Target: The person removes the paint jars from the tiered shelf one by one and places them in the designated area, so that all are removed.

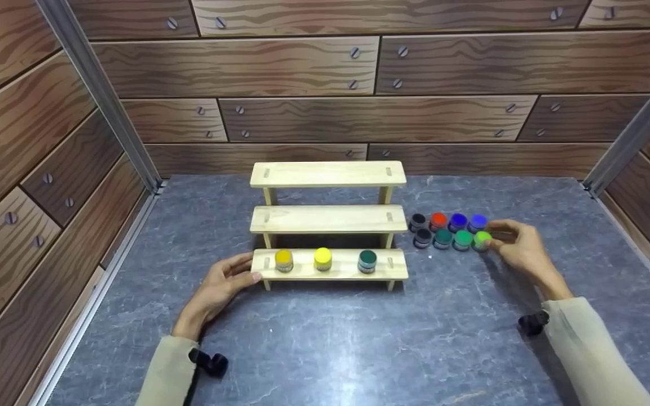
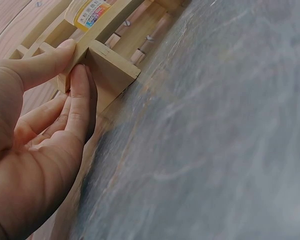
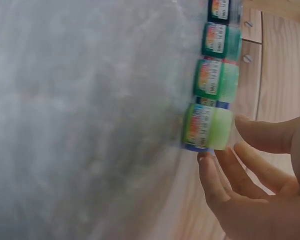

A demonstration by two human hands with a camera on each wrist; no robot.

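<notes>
A three-step wooden display stand (image 1: pixel 328 220) stands on the grey tabletop. My left hand (image 1: pixel 220 287) pinches the left end of its lowest step, thumb on top and fingers underneath, as the left wrist view also shows. On that step sit an orange-yellow paint jar (image 1: pixel 284 260), a yellow paint jar (image 1: pixel 323 259) and a dark green paint jar (image 1: pixel 367 261). To the right, my right hand (image 1: pixel 519 251) is at a lime green paint jar (image 3: pixel 206 126), fingers loosely spread, thumb tip by its lid and fingertips beside it.
Beside the stand, several more paint jars form two rows, among them a red jar (image 1: pixel 438 221), a green jar (image 1: pixel 462 240) and a violet-blue jar (image 1: pixel 478 223) behind the lime one. Wood-patterned walls (image 1: pixel 302 67) enclose the back and sides of the tabletop (image 1: pixel 313 338).
</notes>
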